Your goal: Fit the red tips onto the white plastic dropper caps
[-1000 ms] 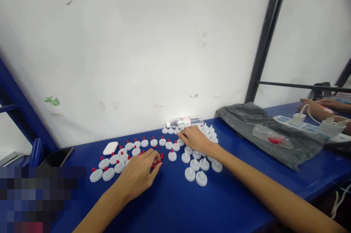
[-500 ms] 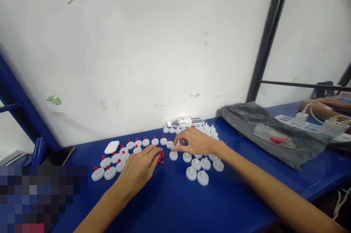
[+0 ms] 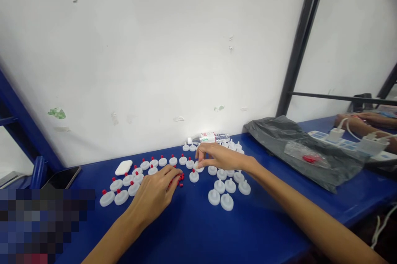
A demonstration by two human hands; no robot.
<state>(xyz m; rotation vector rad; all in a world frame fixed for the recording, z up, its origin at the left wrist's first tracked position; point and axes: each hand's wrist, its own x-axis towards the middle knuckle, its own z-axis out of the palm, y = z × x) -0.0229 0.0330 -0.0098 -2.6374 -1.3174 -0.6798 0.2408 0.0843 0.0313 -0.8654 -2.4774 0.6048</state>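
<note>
My left hand [image 3: 156, 183] rests low over a small pile of red caps [image 3: 181, 178], its fingers curled in and red showing between thumb and index finger. Whether a cap is pinched there is hard to make out. Thumb and fingers of my right hand [image 3: 214, 156] close on a white round lid [image 3: 199, 168] with its nozzle hidden by the fingers. Just in front of it stands a white lid with a red tip [image 3: 194, 176]. Several red-tipped lids [image 3: 121, 197] spread to the left. Bare white nozzle lids [image 3: 227, 202] stand to the right.
A clear plastic bottle [image 3: 207, 138] lies along the wall. At left are a white rounded case [image 3: 123, 167] and a phone [image 3: 63, 179]. A dark plastic bag [image 3: 279, 140] with a small clear bag [image 3: 305, 155] lies right. Beyond are a power strip [image 3: 341, 142] and another person's hands [image 3: 350, 121].
The lid in front of my right hand now shows a red tip. My right hand has let go of it and taken another white lid just behind. My left hand stays at the red caps.
</note>
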